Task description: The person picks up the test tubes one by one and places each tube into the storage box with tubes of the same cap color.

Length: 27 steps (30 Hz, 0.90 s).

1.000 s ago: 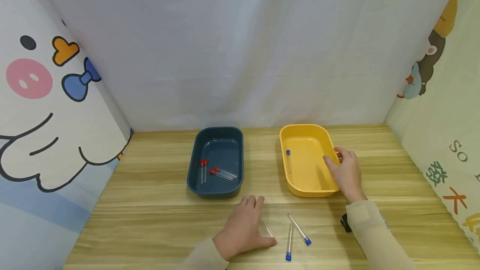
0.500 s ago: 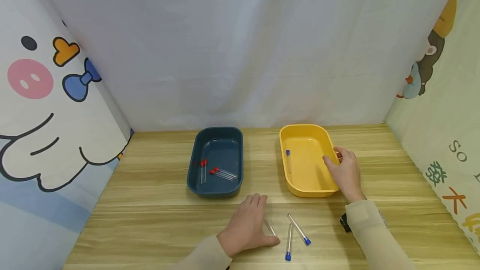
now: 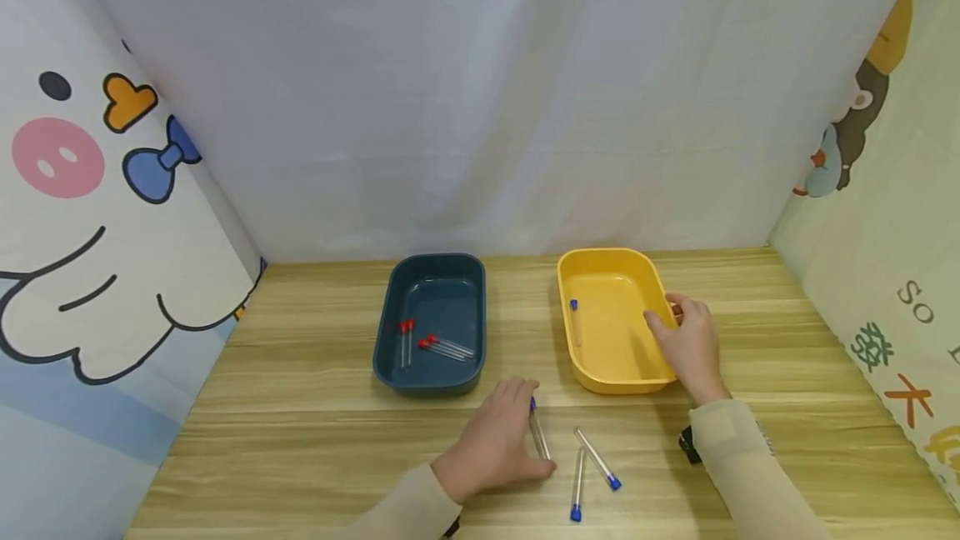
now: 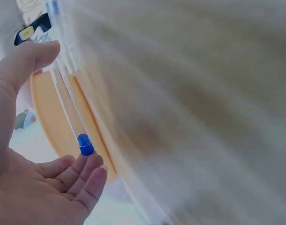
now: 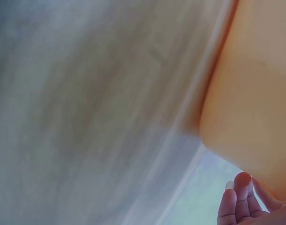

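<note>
In the head view my left hand pinches a clear test tube lengthwise, thumb at the lower end and fingers at the blue cap. The left wrist view shows this blue cap against the fingertips and the thumb near the tube's other end. My right hand grips the right rim of the yellow tray, thumb over the edge and fingers outside it. Some fingers show below the tray wall in the right wrist view. One blue-capped tube lies inside that tray.
Two more blue-capped tubes, one slanted and one nearer me, lie on the wooden table. A dark blue tray to the left holds several red-capped tubes. Grey cloth hangs behind the table.
My left hand has shifted slightly right and then away from me, carrying the tube, whose blue cap now shows. My right hand stays at the yellow tray.
</note>
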Motion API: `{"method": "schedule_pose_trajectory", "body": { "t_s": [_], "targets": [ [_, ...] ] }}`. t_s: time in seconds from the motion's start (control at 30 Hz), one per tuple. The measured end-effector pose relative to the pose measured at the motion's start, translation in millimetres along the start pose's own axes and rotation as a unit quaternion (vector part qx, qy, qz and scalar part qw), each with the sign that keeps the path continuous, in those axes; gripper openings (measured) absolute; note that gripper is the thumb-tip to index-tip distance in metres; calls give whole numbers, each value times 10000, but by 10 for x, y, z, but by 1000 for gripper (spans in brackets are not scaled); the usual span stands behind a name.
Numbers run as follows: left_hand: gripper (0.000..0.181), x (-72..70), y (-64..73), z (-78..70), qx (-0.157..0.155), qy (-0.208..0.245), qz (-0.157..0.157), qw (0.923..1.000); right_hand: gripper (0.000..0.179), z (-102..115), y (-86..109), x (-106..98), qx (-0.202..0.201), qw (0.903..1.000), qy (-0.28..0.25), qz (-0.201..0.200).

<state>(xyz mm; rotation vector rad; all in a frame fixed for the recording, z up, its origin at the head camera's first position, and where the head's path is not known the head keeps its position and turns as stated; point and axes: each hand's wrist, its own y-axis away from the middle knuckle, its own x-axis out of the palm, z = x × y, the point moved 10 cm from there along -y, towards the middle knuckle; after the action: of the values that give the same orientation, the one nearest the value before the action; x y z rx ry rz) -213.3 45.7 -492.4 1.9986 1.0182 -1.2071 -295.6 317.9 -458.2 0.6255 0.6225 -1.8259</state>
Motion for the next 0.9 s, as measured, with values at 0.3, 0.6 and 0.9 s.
{"method": "schedule_pose_trajectory", "body": {
  "t_s": [0.3, 0.6, 0.9],
  "targets": [
    [99, -316, -61, -121, 330, 468, -395, 9976, 54, 20, 8, -12, -21, 10000, 36, -3],
    [95, -571, -192, -215, 538, 1117, -538, 9908, 54, -9, 2, -14, -8, 10000, 46, -15],
    [90, -682, -361, -243, 661, 1384, -497, 9869, 54, -15, -7, -3, 4, 10000, -20, 46]
  ]
}}
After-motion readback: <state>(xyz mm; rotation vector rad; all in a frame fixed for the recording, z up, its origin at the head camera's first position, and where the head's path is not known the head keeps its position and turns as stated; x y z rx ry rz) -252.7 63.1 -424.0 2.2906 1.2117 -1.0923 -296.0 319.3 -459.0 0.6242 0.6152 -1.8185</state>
